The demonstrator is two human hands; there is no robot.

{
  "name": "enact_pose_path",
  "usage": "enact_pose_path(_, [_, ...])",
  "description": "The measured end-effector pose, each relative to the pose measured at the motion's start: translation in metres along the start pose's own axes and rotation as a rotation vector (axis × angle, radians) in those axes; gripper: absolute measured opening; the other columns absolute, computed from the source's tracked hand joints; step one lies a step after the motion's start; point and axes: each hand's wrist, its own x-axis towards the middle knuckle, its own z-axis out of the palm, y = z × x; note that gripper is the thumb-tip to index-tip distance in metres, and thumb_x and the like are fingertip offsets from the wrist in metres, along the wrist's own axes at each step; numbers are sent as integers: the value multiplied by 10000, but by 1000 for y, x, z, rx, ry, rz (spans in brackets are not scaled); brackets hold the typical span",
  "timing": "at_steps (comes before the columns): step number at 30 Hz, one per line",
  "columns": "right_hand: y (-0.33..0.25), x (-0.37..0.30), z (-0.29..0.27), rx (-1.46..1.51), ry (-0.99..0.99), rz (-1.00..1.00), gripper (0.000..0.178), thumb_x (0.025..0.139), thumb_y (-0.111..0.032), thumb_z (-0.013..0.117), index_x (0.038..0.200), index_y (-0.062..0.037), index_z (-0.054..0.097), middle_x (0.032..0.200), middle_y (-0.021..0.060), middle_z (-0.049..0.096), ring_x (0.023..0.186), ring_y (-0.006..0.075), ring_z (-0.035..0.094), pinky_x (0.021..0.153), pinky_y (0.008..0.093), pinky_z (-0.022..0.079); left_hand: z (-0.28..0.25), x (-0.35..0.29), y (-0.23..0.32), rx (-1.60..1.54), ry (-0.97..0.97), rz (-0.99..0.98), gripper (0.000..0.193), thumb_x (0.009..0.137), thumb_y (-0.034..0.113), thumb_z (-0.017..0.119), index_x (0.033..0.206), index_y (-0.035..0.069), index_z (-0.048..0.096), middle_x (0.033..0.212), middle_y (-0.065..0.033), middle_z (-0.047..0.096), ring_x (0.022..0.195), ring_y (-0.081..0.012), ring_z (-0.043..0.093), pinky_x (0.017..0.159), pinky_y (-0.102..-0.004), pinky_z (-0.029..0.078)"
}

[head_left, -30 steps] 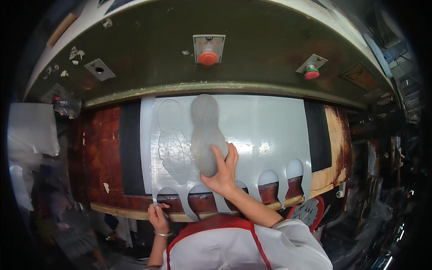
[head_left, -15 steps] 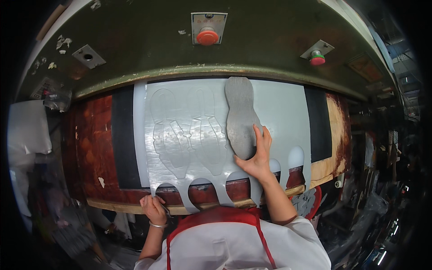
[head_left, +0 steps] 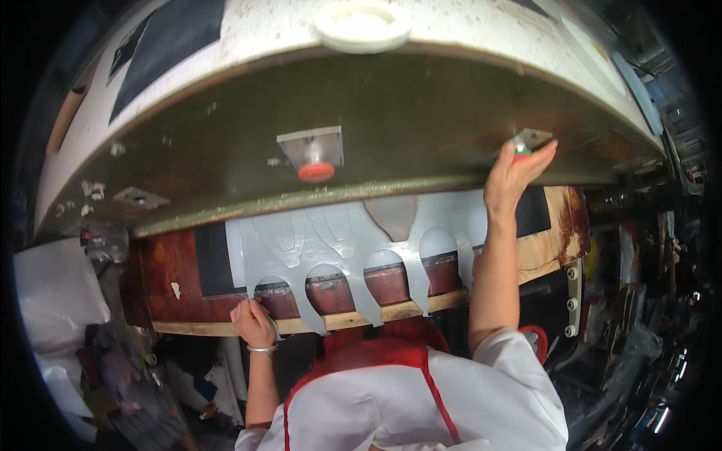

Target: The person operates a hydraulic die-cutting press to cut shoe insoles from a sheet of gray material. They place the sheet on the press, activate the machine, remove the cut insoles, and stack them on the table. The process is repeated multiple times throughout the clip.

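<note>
My left hand (head_left: 253,323) is closed at the near left corner of a grey sheet (head_left: 335,284), pinching the end of a thin strip. Cutouts with rounded tops run along the sheet's near side, and sole-shaped outlines mark its left part. On the sheet lies a dark grey sole-shaped cutting die (head_left: 392,216), its far part hidden under the green machine beam (head_left: 421,113). My right hand (head_left: 513,177) is raised to the beam's right end, fingers stretched out, with its palm side against a green-and-red push button (head_left: 522,152).
A red push button (head_left: 316,172) sticks out from the beam's middle. Under the sheet is a reddish-brown worn board (head_left: 167,264) with a wooden front edge (head_left: 203,328). Clear plastic sheeting (head_left: 56,289) hangs at the left. A white ring-shaped part (head_left: 362,26) sits atop the machine.
My right hand has left the cutting die and moved up and right to the push button. The view has tilted up, showing the machine's top. My left hand still grips the sheet's corner.
</note>
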Motion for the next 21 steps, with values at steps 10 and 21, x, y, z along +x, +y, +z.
enact_pose_path(10, [34,-45,-13,-63,-118,23,926,864,-326,667,1474,52,82,1470,316,173,1372,429,202,1112,487,192,13,53,-6,-60,-21,-125,250,967,211,503,821,21,574,702,-189,588,637,-396,562,577,-435,426])
enact_pose_path(21, [70,-157,-58,-182,-525,195,273,885,-255,630,845,15,625,719,208,622,654,380,610,610,449,462,17,30,-22,-285,-68,-215,276,976,224,526,773,38,555,572,-79,560,526,-208,532,531,-337,412])
